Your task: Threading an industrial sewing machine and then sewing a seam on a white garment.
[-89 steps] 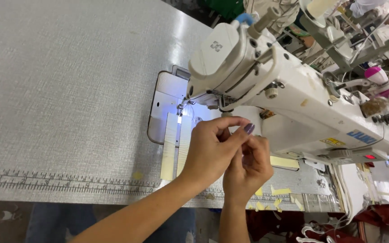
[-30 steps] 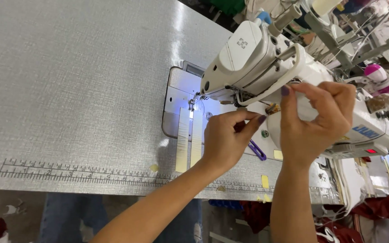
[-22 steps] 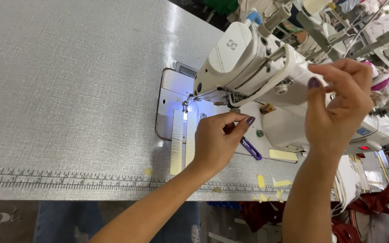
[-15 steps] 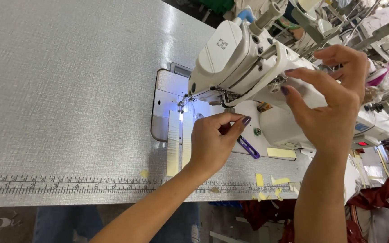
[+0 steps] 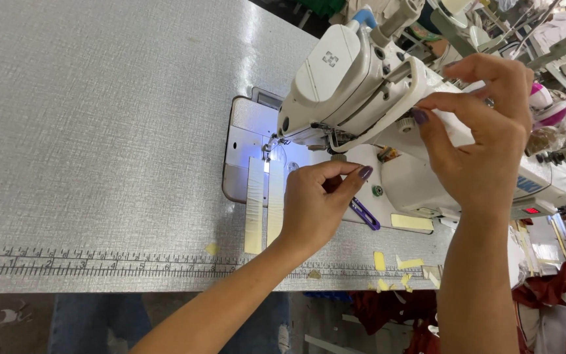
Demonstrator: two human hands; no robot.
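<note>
- Purple snips [image 5: 363,214] and tape strips [image 5: 255,204] lie on the grey table [image 5: 99,131].
- Left hand [image 5: 319,206] pinches fingertips together near the needle.
- Right hand [image 5: 479,131], half-curled, touches the white sewing machine [image 5: 342,78].

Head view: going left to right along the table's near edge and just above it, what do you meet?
Printed ruler strip → pale tape strips under the needle light → left hand → purple-handled tool → yellow tape scraps → right hand on the white sewing machine.

Grey textured table [image 5: 99,131] (ruler strip [image 5: 99,264] along its edge), white sewing machine [image 5: 388,111], yellow tape scraps [image 5: 394,265].
</note>
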